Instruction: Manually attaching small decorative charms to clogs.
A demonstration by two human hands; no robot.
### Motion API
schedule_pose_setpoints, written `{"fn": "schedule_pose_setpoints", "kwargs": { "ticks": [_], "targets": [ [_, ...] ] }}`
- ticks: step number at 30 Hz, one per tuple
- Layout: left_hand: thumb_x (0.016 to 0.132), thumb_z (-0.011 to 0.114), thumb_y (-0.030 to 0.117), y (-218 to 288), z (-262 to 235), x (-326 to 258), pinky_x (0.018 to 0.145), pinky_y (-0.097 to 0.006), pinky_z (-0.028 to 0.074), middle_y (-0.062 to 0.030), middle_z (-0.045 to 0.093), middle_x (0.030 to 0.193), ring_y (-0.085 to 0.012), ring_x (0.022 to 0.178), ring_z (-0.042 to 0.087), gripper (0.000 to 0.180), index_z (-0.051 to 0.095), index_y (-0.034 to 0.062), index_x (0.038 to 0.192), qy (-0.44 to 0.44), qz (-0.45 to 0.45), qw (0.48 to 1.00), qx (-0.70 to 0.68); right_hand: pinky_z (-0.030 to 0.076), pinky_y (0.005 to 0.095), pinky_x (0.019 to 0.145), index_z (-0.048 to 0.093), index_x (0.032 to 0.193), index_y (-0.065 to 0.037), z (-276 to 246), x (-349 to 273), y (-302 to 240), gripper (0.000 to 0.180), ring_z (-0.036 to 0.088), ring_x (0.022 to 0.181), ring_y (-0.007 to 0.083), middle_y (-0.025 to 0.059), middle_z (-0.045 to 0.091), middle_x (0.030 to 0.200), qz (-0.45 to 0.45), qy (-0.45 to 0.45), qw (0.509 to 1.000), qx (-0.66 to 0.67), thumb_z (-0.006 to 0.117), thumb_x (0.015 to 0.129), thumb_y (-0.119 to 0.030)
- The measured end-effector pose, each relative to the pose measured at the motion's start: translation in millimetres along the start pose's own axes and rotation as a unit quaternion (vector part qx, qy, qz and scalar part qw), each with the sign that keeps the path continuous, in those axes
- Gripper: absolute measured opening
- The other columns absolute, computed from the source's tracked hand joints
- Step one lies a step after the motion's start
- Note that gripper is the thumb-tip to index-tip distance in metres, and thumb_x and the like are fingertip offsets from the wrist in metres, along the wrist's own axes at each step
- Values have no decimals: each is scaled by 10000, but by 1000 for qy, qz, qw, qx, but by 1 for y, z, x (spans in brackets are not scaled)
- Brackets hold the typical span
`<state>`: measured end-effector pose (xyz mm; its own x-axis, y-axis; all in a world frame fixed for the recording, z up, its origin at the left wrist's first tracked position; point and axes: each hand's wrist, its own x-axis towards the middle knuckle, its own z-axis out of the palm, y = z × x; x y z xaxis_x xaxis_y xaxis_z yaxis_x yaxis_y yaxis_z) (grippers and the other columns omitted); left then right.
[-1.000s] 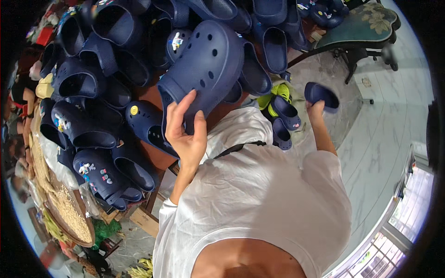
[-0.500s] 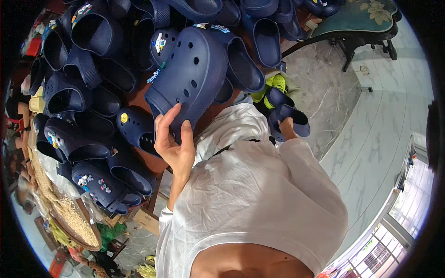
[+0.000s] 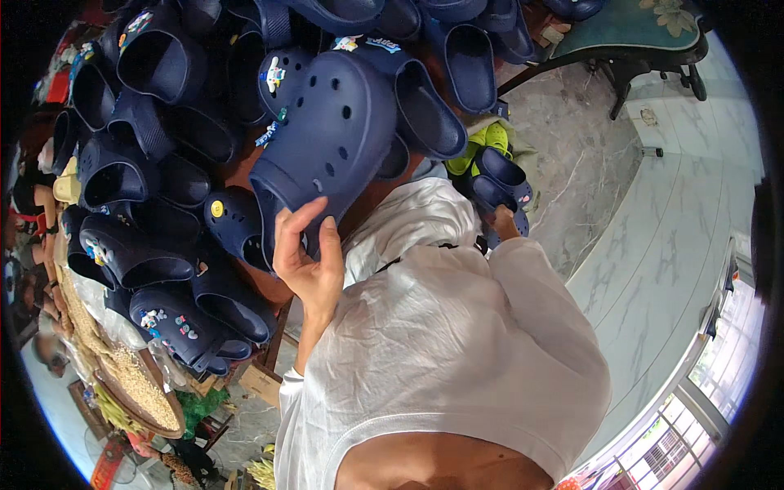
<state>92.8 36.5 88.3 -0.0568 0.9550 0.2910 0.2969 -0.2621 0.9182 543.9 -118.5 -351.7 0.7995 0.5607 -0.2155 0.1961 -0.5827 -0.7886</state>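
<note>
My left hand (image 3: 307, 260) is at the low end of a large navy clog (image 3: 335, 122), on the near side of the pile. Its index finger and thumb are spread, and the fingertips overlap the clog's edge; I cannot tell whether they touch it. Low on the right, my right hand (image 3: 508, 222) grips a navy clog (image 3: 493, 196), its fingers partly hidden at the shoe's opening. Another navy clog (image 3: 502, 167) lies against that one. Lime-green clogs (image 3: 490, 140) are just beyond them.
Many navy clogs (image 3: 163, 61), several with small charms, crowd the brown table (image 3: 260, 282). A round tray of pale grains (image 3: 143, 388) stands lower left. A dark-framed green glass table (image 3: 625, 28) is upper right, beside a marble-patterned wall (image 3: 661, 212).
The clog at my right hand has moved left and inward, against the other navy clog. My left index finger has bent slightly and drawn down from the large clog's hole.
</note>
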Motion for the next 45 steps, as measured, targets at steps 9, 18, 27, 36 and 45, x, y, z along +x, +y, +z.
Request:
{"fn": "schedule_pose_setpoints", "kwargs": {
  "ticks": [9, 18, 27, 36, 45],
  "targets": [
    [608, 668, 40, 7, 16, 20, 617, -369, 491, -104, 655, 1090, -258, 759, 586, 312, 708, 124, 905, -197, 253, 945, 71, 497, 368, 845, 586, 1107, -64, 0, 2, -279, 305, 614, 923, 217, 67, 610, 967, 82, -202, 869, 445, 594, 949, -325],
    [670, 678, 156, 0, 89, 18, 723, -334, 448, -7, 595, 989, -209, 891, 547, 208, 644, 139, 874, -318, 370, 870, 67, 400, 445, 1072, 536, 1280, 2, -65, 47, -279, 542, 545, 1192, 290, 84, 598, 1259, -4, -527, 783, 330, 699, 862, -302],
    [734, 688, 164, 7, 148, -5, 870, -337, 426, -25, 608, 1075, -219, 969, 557, 184, 654, 148, 914, -285, 430, 856, 46, 436, 462, 1060, 500, 1338, 40, -184, 121, -177, 711, 577, 1189, 313, 133, 598, 1312, 124, -490, 818, 275, 783, 758, -259],
    [729, 626, -11, -56, -28, 20, 834, -411, 505, -75, 663, 1182, -300, 1003, 629, 379, 705, 108, 1080, -116, 250, 951, 143, 519, 458, 843, 522, 1298, -143, -268, 66, -76, 665, 629, 1051, 273, 71, 653, 1185, 339, -287, 863, 239, 760, 769, -469],
    [747, 580, -131, -73, -87, -16, 808, -318, 515, -127, 693, 1080, -247, 959, 655, 339, 730, 37, 1000, 135, 76, 968, 197, 527, 420, 810, 592, 1244, -170, -197, 40, -102, 487, 628, 1071, 234, 29, 659, 1213, 359, -302, 834, 289, 763, 825, -348]
  ]
}}
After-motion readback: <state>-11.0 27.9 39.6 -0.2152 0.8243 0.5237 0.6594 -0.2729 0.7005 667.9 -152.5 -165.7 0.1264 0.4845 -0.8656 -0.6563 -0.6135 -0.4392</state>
